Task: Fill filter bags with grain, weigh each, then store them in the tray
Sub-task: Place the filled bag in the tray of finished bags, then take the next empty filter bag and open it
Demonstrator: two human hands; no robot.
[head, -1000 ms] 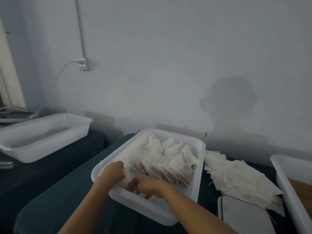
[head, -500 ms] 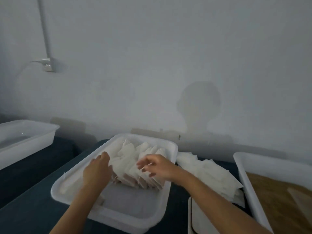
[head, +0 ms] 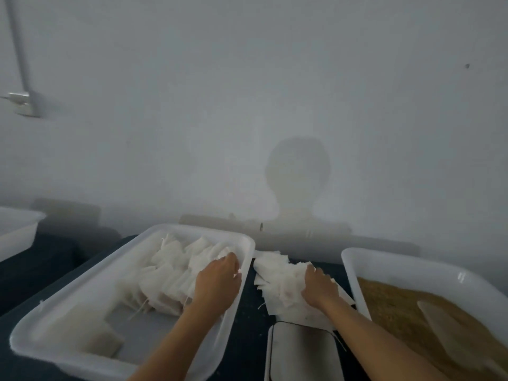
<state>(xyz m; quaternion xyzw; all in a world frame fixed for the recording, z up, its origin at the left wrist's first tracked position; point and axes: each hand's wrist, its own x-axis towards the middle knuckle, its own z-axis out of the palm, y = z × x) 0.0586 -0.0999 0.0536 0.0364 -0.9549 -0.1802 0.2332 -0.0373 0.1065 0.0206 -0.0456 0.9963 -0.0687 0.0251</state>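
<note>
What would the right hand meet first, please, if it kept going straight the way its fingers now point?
The right hand already lies on the loose pile of empty filter bags; straight ahead, probably more of that pile, then the wall. Depth is unclear.

Dark table [head: 248,320] — white tray [head: 82,287], empty bags [head: 280,284], scale [head: 302,353], grain tub [head: 384,264].

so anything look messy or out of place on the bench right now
Nothing spilled or damaged. The empty filter bags lie in a loose, fanned heap on the dark table between the storage tray and the grain tray, one edge overlapping the scale. The image is too blurred to judge finer detail.
</note>
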